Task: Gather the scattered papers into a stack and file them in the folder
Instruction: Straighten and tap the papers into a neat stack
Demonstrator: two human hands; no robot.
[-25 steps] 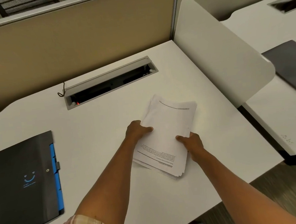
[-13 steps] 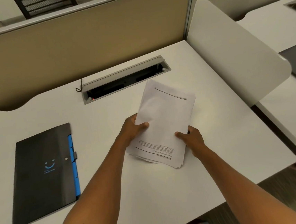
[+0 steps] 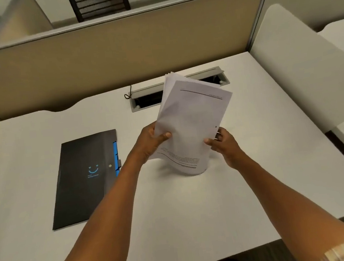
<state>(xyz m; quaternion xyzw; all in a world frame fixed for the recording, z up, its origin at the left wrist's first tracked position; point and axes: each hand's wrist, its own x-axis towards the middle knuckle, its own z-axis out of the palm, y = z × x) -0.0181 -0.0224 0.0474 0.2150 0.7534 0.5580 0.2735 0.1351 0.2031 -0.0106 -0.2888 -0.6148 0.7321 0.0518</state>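
Observation:
A stack of white printed papers (image 3: 191, 120) stands nearly upright on the white desk (image 3: 195, 208), its bottom edge curled against the desktop. My left hand (image 3: 150, 142) grips the stack's left edge, thumb on the front sheet. My right hand (image 3: 223, 143) holds the right edge, thumb in front and fingers behind. A black folder (image 3: 83, 181) with a blue smiley mark and blue tabs lies shut on the desk to the left of my left forearm.
A grey cable tray slot (image 3: 143, 100) with a dark cord is sunk in the desk behind the papers. A tan partition (image 3: 107, 58) closes the back. A white side divider (image 3: 300, 76) stands on the right, by the desk edge.
Both hands have lifted the stack from lying flat to standing on its bottom edge. The view has tilted up and shifted, so the folder appears nearer the middle.

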